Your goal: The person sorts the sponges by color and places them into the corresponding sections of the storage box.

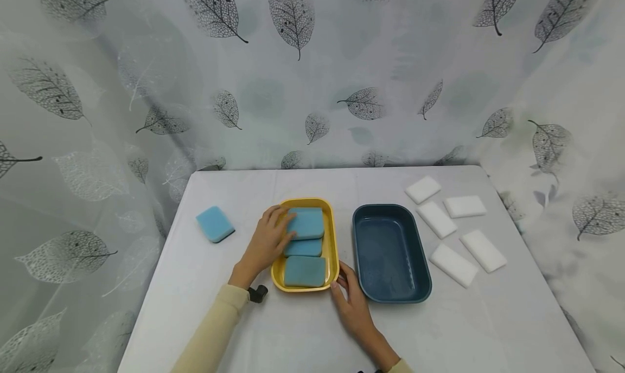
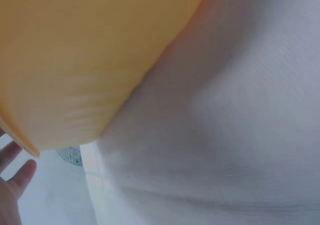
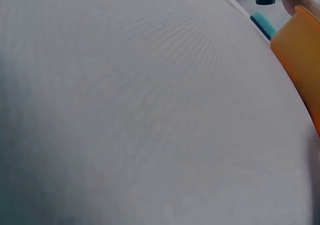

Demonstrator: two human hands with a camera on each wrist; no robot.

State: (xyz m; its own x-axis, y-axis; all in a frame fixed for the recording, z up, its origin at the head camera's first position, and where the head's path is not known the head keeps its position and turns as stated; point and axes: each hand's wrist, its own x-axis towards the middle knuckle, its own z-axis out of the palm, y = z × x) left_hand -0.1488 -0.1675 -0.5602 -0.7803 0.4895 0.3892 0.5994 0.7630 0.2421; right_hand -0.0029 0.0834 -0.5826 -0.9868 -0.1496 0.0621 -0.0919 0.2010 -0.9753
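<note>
Head view: a person's two hands are working at a yellow tray (image 1: 331,243), which is sitting on a white table (image 1: 293,329).
Left hand (image 1: 268,237): reaching over the tray's left side; fingers are lying loosely apart, resting on the far blue sponge (image 1: 307,224).
Right hand (image 1: 352,305): holding the tray's near right corner, thumb and fingers bending lightly around the rim.
Yellow tray: carrying three sponges in a row; the middle sponge (image 1: 303,248) is showing less of its face than the near sponge (image 1: 305,271).
Loose blue sponge (image 1: 215,224): lying askew left of the tray, dark edge showing.
Dark blue tray (image 1: 390,253): standing just right of the right hand.
White blocks (image 1: 437,219): five, lying scattered beyond the dark blue tray's right side.
Left wrist view: showing the yellow wall close up, fingertips touching or nearly touching its rim; cannot tell which.
Right wrist view: showing mostly white cloth.
</note>
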